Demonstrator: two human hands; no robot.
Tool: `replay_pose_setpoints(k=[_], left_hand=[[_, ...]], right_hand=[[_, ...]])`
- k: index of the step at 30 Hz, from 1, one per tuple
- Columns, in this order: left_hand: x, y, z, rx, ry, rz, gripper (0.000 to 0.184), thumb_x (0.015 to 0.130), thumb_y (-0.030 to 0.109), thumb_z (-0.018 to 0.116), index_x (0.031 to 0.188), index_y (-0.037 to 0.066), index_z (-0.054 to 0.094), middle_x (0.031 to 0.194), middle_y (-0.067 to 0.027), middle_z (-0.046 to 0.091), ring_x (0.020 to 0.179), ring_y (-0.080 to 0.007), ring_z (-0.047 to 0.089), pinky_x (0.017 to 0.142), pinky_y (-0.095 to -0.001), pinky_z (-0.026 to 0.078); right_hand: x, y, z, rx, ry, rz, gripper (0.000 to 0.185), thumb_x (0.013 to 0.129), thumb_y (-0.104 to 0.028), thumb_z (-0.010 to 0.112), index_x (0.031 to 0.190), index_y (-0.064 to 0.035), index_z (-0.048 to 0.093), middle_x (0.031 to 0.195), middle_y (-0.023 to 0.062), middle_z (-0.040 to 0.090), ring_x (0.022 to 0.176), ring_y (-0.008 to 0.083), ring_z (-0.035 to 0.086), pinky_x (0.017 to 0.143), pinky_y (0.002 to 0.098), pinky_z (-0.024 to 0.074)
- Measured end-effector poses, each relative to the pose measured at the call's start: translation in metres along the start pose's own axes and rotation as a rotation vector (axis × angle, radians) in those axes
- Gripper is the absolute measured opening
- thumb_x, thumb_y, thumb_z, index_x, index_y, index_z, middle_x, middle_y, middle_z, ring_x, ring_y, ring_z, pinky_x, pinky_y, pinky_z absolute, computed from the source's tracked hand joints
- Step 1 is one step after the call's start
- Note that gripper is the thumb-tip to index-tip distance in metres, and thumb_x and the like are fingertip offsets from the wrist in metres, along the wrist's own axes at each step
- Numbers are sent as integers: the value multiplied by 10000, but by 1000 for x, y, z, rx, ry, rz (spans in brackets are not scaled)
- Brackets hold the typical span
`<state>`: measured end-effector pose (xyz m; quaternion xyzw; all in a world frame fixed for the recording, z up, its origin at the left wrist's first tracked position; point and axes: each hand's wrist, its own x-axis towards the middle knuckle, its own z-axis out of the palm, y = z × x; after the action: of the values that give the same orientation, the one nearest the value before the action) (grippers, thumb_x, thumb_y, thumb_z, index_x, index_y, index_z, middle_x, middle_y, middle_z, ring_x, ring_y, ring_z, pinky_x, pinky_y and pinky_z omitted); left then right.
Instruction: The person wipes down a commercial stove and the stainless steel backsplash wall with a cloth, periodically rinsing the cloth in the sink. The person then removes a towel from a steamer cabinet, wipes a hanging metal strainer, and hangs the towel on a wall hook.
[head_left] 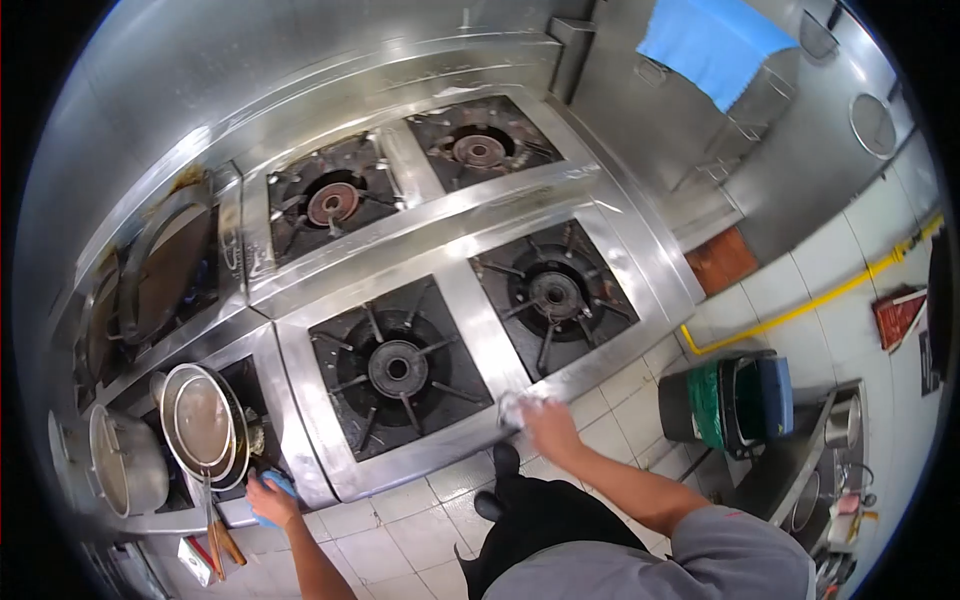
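Left hand [271,502] curls around blue cloth [282,484]; right hand [550,430] clasps pale wad [511,408]. Bumping the wooden handle [231,546] at left's eight o'clock could tip the strainer [200,415].

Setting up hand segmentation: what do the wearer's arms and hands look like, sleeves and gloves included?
Left hand and right hand are ungloved, the right blurred. Forearms bare, no watch seen. Right sleeve: short, grey, small red mark near the shoulder. Left sleeve out of frame.
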<state>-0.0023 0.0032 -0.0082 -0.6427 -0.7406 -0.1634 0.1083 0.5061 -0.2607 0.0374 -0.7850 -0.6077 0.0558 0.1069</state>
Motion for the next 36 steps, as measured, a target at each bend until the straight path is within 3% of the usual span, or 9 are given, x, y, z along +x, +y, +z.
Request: replay_pose_setpoints(k=[6, 9, 14, 18, 20, 24, 25, 30, 36], left_hand=[[-15, 31, -28, -68, 9, -32, 323, 886, 178, 543, 1181, 47, 559, 1057, -202, 650, 908, -417, 599, 773, -500, 454], [-31, 46, -26, -128, -61, -137, 349, 878, 173, 543, 1193, 23, 545, 987, -250, 647, 861, -436, 610, 744, -521, 468], [-60, 74, -33, -147, -49, -50, 375, 891, 191, 543, 1220, 12, 526, 1015, -253, 643, 901, -434, 606, 779, -510, 468], [-59, 67, -27, -172, -89, -94, 393, 896, 190, 550, 1245, 14, 520, 1078, -241, 636, 968, -418, 600, 814, -492, 469], [-64, 60, -15, -166, 28, 40, 377, 902, 188, 548, 1245, 32, 529, 1120, -211, 632, 1007, -404, 589, 836, -482, 465], [-69, 77, -29, -66, -13, -33, 359, 906, 192, 559, 1244, 72, 542, 1161, -177, 626, 1039, -378, 584, 847, -468, 466], [-66, 75, -27, -64, -23, -36, 357, 910, 205, 555, 1242, 73, 539, 1167, -174, 620, 1032, -363, 586, 831, -473, 471], [-73, 75, -26, 32, 15, -4, 354, 923, 228, 537, 1245, 82, 526, 1096, -142, 612, 980, -361, 584, 774, -483, 477], [-62, 56, -17, -121, 31, 110, 411, 913, 193, 534, 1305, 79, 487, 1234, -164, 571, 1084, -372, 563, 848, -473, 476]], right_hand=[[-23, 186, -32, -351, 334, 478, 257, 790, -48, 513, 1033, -10, 588, 811, 185, 564, 793, 349, 544, 686, 469, 422], [-20, 213, 1, -342, 532, 407, 175, 804, -60, 518, 948, 0, 595, 816, 189, 567, 780, 355, 544, 670, 485, 418], [-5, -5, 51, 0, 176, 284, 182, 812, -78, 512, 954, -19, 610, 838, 180, 600, 822, 353, 592, 730, 494, 453], [-1, -55, 45, 208, 535, -246, 224, 787, -106, 546, 992, -38, 606, 892, 179, 615, 883, 347, 605, 733, 477, 485], [-17, -11, 39, 189, 284, -70, 249, 779, -92, 552, 1018, -47, 610, 944, 155, 615, 902, 326, 607, 750, 472, 489], [-23, 161, 10, -172, 417, 522, 255, 800, -50, 509, 1031, -30, 613, 906, 197, 597, 855, 362, 586, 714, 477, 474], [-20, 206, 8, -382, 648, 504, 255, 807, -47, 491, 1031, -2, 605, 893, 224, 594, 853, 371, 586, 722, 480, 469], [-11, 260, -16, -179, 333, 657, 286, 790, -58, 510, 1051, 35, 581, 899, 259, 606, 800, 393, 603, 709, 515, 467], [-35, 150, 15, -86, 514, 80, 498, 795, -74, 522, 1277, 43, 480, 1094, 278, 584, 951, 419, 579, 847, 504, 455]])
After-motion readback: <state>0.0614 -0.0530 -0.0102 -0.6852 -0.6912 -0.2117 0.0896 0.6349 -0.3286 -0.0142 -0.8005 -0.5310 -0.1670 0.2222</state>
